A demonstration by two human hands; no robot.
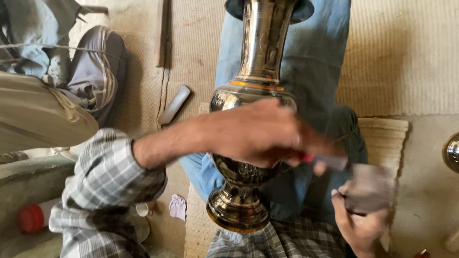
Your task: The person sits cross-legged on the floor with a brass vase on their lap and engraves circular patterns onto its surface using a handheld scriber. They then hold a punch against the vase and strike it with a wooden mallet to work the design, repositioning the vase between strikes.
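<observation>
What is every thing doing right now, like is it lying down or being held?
Metal vase: lying along the person's lap, neck pointing away.
Left hand: reaching across the vase, blurred, fingers closed on a small tool with a red part.
Right hand: holding a small grey piece, blurred.
Flat bar: lying on the mat.
Red-capped bottle: lying on its side.

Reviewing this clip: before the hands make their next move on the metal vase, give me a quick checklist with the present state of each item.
1. Metal vase supported: lies across the person's lap on blue cloth; ok.
2. Left hand over the vase body: reaches across it, blurred; contact cannot tell.
3. Red-handled tool at the left hand: tip blurred; grip cannot tell.
4. Right hand holds a small greyish piece; ok.
5. Flat bar on the mat, apart from both hands; ok.
</observation>
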